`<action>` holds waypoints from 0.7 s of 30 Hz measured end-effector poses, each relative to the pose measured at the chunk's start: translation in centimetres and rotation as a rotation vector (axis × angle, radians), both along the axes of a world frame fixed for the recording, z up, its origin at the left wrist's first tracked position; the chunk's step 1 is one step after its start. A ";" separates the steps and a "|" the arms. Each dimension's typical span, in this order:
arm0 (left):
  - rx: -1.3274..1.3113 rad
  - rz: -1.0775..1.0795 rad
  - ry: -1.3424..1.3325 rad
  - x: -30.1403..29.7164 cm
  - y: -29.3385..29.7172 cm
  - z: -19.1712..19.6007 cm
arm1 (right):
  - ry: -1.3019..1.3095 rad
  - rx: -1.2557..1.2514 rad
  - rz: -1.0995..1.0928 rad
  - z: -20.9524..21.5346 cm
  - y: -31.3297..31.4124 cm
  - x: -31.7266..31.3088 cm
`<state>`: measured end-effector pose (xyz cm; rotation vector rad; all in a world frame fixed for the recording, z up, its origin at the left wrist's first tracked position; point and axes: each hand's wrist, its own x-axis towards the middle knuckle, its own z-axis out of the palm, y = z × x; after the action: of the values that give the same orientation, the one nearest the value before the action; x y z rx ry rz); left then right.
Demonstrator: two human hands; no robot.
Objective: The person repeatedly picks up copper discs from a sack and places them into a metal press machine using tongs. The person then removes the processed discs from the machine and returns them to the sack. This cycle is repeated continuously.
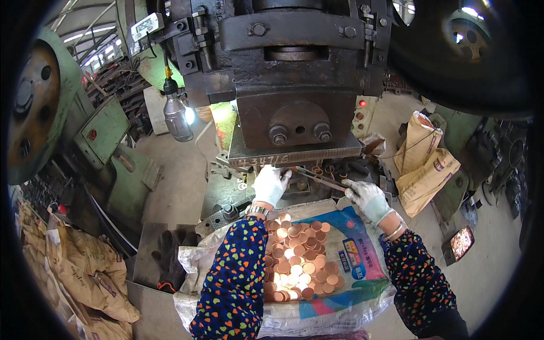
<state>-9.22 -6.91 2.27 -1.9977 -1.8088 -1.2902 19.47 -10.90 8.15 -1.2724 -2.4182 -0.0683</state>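
Observation:
My left hand (270, 186), in a white glove, is at the front of the press just under its upper block (300, 116). Its fingers are drawn together, and what they hold, if anything, is too small to make out. The gloved right hand (369, 199) is closed around the handle end of long metal tongs (323, 180). The tongs point left into the die area, their tips close to my left fingertips. Below both hands, a pile of round copper discs (306, 258) lies on a printed woven sack (362, 297).
A lit work lamp (178, 116) hangs left of the press. Green machines (127, 184) stand further left. Paper sacks (90, 272) lie at lower left, and more sacks (426, 170) stand at right. Bolts and a nut (229, 212) sit beside my left wrist.

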 end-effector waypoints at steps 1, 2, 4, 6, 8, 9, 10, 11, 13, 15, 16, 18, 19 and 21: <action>0.002 -0.076 -0.081 -0.3 -0.7 0.0 | -0.007 -0.008 -0.006 -0.1 -0.2 0.0; -0.024 -0.101 -0.070 -0.6 -1.5 0.0 | -0.006 -0.021 -0.004 -0.1 -0.3 0.1; -0.077 -0.175 -0.075 -1.5 -3.6 -0.1 | -0.019 -0.070 -0.014 -0.1 -1.0 0.1; -0.196 -0.125 0.161 -2.5 -6.4 -0.1 | -0.007 -0.065 0.052 -0.2 -1.9 0.0; -0.370 -0.348 0.090 -3.7 -9.3 0.1 | 0.021 -0.077 0.169 -0.3 -3.3 0.1; -0.425 -0.372 0.146 -4.1 -10.7 0.2 | 0.007 -0.020 0.196 -0.8 -4.4 -0.2; -0.446 -0.421 0.182 -4.5 -12.3 0.2 | -0.051 -0.099 0.156 -1.2 -5.7 -0.1; -0.545 -0.487 0.120 -4.9 -13.6 0.1 | -0.033 -0.128 0.155 -1.4 -6.9 0.2; -0.657 -0.426 0.307 -5.6 -16.3 -0.4 | 0.060 -0.189 0.200 -2.2 -9.4 0.5; -0.676 -0.335 0.410 -5.9 -18.0 -1.3 | 0.199 -0.304 0.225 -3.3 -12.1 0.7; -0.628 -0.331 0.358 -6.0 -18.3 -1.7 | 0.295 -0.365 0.243 -3.9 -13.4 0.8; -0.565 -0.252 0.329 -6.1 -18.5 -2.7 | 0.379 -0.652 0.132 -4.9 -15.5 0.8; -0.546 -0.283 0.271 -6.1 -18.3 -3.0 | 0.421 -0.647 0.152 -5.2 -16.7 1.3; -0.521 -0.254 0.271 -6.1 -18.0 -3.8 | 0.509 -0.809 0.092 -5.6 -17.3 1.5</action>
<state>-15.34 -24.93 -1.52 -2.5855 -1.9411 -0.5760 21.00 -28.20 2.54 -1.2503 -2.0744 1.2089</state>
